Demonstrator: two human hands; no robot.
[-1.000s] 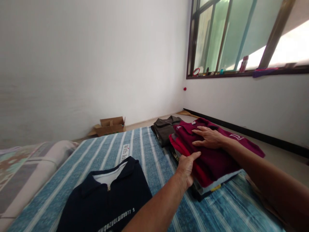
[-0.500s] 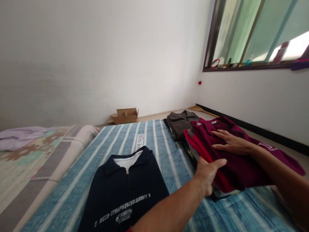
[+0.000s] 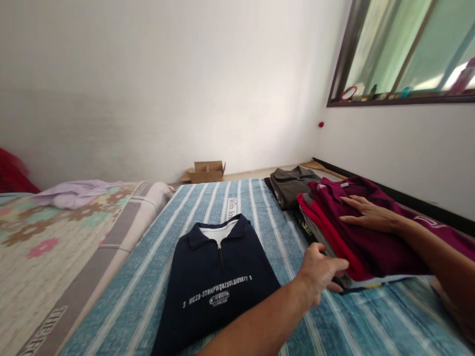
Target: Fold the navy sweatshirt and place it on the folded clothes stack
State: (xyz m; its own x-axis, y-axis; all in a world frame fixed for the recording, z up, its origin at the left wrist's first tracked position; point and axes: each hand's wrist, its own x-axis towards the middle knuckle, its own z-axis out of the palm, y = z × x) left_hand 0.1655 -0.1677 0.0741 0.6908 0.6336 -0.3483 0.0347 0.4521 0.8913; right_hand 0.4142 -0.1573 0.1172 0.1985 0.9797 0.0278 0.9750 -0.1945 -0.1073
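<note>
My right hand [image 3: 365, 213] lies flat, fingers apart, on a maroon folded garment [image 3: 374, 249] topping a stack of folded clothes. At the stack's left side my left hand [image 3: 315, 274] has its fingers partly bent around the lower edge, against the red garment [image 3: 351, 262] and the grey layers below it; some fingertips are hidden. A navy zip-collar shirt [image 3: 208, 267] with white lettering lies folded on the blue striped bedsheet [image 3: 148, 277], left of my left forearm.
Behind the stack sits a folded dark grey-brown collared garment [image 3: 293, 185]. A cardboard box [image 3: 208, 172] stands by the far wall. To the left is another bed with a floral cover [image 3: 70, 232] and a lilac cloth [image 3: 74, 193]. Small items, including a red-rimmed mirror [image 3: 349, 93], line the windowsill.
The view has turned slightly left, so the scene sits further right. My left hand has slipped lower along the stack's side, its digit off the red garment's top. My right hand stays on the maroon garment.
</note>
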